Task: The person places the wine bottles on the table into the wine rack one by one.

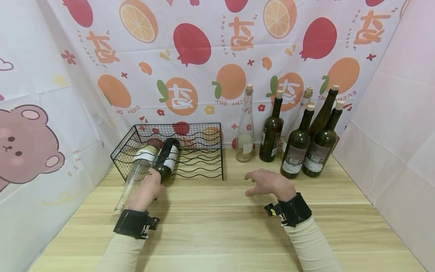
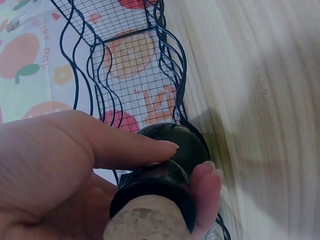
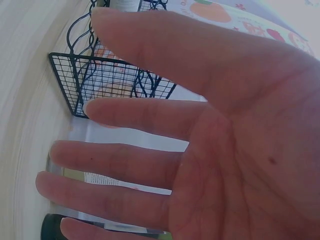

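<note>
In the rack [image 1: 199,132] beside the clear bottle [image 1: 138,169], best settle the dark bottle [image 1: 167,156] gently, pinched by the neck [image 2: 160,176] in the left hand [image 1: 147,190]; hold the right hand [image 1: 270,184], fingers apart, right of the rack.

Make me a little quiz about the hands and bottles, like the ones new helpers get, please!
1. True or false: the left grip holds a dark wine bottle by its neck.
2. What does the right grip hold?
A) a loose cork
B) nothing
C) a clear bottle
3. How many corked bottles stand upright on the table beside the black wire wine rack?

Key:
1. True: thumb and fingers close round the neck.
2. B: its palm is bare and its fingers are spread.
3. Six.
</note>
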A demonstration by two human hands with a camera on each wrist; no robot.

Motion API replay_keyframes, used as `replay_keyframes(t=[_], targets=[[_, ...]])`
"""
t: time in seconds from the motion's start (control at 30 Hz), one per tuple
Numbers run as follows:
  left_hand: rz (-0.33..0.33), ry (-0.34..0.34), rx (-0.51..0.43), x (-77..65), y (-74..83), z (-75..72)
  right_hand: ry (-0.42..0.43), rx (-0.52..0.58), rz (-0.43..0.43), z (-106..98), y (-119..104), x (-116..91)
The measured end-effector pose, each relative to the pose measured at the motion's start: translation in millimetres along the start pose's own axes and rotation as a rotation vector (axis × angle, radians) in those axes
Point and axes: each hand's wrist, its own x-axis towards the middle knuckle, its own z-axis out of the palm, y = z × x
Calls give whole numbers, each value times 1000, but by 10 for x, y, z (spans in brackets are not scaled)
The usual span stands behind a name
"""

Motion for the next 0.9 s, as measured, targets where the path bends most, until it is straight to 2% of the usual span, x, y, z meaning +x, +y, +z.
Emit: replay_keyframes(t=[0.1, 0.4, 0.5, 0.73, 0.9], targets=[[-14, 22, -12, -1, 4, 17, 0, 2, 3, 3, 2, 0], [37, 101, 3, 30, -26, 76, 6, -2, 14, 1, 11, 5], [42, 88, 10, 32, -28, 69, 8, -3, 15, 1, 9, 4], [36, -8, 2, 26, -17, -6, 4, -6, 17, 4, 6, 0], [42, 13, -30, 30, -22, -36, 1, -4, 21, 2, -1, -3]])
